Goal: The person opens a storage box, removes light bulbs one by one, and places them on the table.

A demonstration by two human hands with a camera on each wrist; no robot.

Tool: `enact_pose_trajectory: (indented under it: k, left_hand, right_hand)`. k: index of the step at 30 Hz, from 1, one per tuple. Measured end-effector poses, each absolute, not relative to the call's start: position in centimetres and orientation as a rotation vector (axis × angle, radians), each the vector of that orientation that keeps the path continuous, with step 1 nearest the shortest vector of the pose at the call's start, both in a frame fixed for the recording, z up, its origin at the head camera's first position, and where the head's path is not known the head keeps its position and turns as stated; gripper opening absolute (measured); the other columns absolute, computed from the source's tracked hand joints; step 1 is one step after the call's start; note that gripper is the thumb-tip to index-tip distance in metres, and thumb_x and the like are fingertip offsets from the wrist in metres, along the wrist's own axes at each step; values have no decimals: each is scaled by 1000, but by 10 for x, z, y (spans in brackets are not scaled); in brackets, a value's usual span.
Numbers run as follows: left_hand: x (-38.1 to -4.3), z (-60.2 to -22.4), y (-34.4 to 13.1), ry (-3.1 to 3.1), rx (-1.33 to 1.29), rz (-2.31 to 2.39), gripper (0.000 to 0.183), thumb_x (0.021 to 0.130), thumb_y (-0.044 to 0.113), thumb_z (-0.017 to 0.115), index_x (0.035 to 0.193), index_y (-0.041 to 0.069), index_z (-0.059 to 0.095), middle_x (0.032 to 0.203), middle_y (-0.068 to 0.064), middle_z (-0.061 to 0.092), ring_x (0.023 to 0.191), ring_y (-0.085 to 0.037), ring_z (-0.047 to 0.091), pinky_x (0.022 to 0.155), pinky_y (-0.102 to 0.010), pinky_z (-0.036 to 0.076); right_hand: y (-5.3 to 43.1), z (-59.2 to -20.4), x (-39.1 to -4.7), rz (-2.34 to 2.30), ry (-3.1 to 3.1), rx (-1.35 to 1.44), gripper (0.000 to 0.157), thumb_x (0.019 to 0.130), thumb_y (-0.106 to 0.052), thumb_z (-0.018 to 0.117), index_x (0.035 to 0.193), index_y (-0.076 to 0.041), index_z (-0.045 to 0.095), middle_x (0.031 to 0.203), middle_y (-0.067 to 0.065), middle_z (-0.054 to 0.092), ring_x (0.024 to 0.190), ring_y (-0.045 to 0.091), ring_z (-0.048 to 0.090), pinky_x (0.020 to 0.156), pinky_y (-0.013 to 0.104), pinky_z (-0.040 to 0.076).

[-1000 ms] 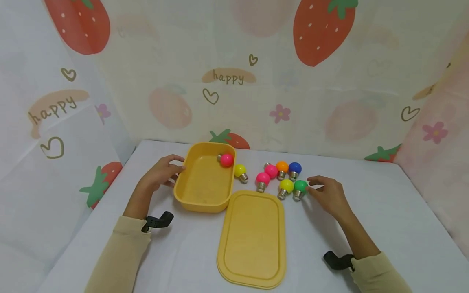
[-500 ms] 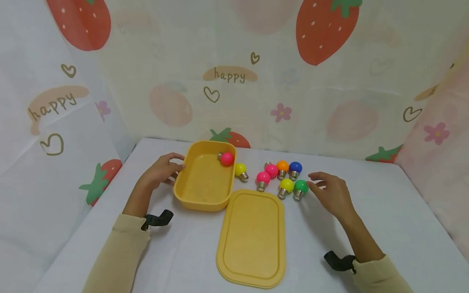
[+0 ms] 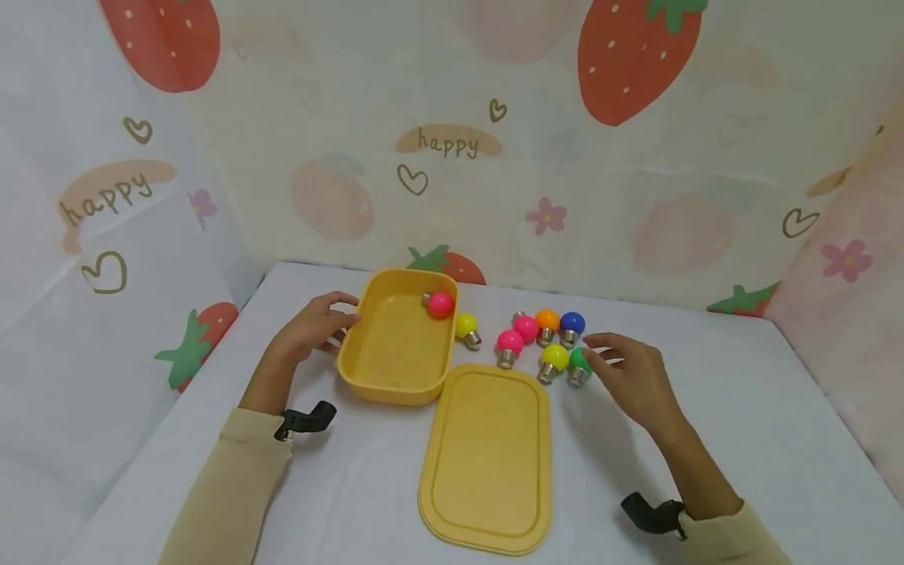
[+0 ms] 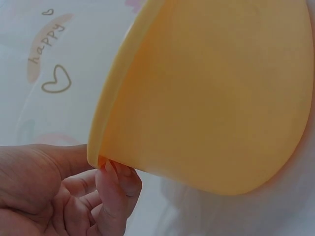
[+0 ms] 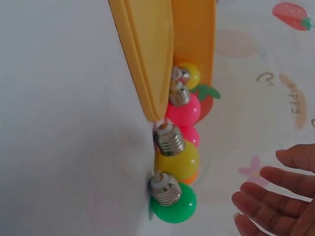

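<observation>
My left hand (image 3: 311,326) pinches the left rim of a yellow plastic box (image 3: 398,392); in the left wrist view the hand (image 4: 74,191) has thumb and fingers on either side of the rim. A pink light bulb (image 3: 441,304) lies inside the box at its back right. Over at the right, my right hand (image 3: 632,377) hovers beside a green light bulb (image 3: 579,362), overlapping it in the head view. The right wrist view has this hand (image 5: 280,196) with fingers apart and nothing between them, off to one side of the green bulb (image 5: 173,206).
Left of the green bulb lies a yellow bulb (image 3: 554,358). Behind are an orange bulb (image 3: 547,320), a blue bulb (image 3: 572,322) and two pink ones. Another yellow bulb (image 3: 466,325) lies by the box's right wall. The yellow lid (image 3: 487,463) lies flat in front.
My right hand has shifted slightly left, now covering part of the green bulb in the head view. The left hand stays on the box rim. The head view has shifted a little.
</observation>
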State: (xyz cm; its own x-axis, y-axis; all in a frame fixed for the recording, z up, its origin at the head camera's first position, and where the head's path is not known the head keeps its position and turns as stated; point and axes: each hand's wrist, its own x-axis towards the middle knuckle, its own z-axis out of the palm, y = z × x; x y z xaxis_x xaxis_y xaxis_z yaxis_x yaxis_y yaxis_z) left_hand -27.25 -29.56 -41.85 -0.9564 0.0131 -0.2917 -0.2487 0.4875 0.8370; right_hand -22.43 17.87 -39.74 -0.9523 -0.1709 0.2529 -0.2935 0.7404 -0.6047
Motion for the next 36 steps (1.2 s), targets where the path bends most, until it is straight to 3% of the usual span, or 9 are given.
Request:
enact_pose_trajectory:
  k: [17, 27, 36]
  left_hand:
    - [-274, -420, -298, 2475, -205, 1456, 51, 105, 28, 56, 150, 10, 40, 120, -20, 64, 91, -26, 64, 72, -30, 60]
    - [-276, -422, -295, 2471, -198, 1461, 52, 104, 28, 57, 150, 10, 40, 119, -19, 64, 90, -25, 63, 72, -30, 60]
    - [-276, -422, -296, 2461, -214, 1461, 51, 104, 28, 57, 149, 11, 41, 120, -18, 63, 92, -26, 63, 73, -30, 60]
  right_hand:
    - [158, -393, -211, 1037, -2783, 633, 31, 97, -15, 69, 126, -3, 69, 117, 13, 72, 103, 29, 68, 90, 55, 57]
    - [136, -382, -200, 988, -2783, 748, 31, 97, -20, 71, 126, -11, 70, 115, 6, 73, 103, 27, 68, 82, 47, 61]
    - [105, -369, -216, 862, -2754, 918, 28, 94, -22, 74, 119, -7, 72, 107, 6, 74, 96, 25, 68, 75, 38, 59]
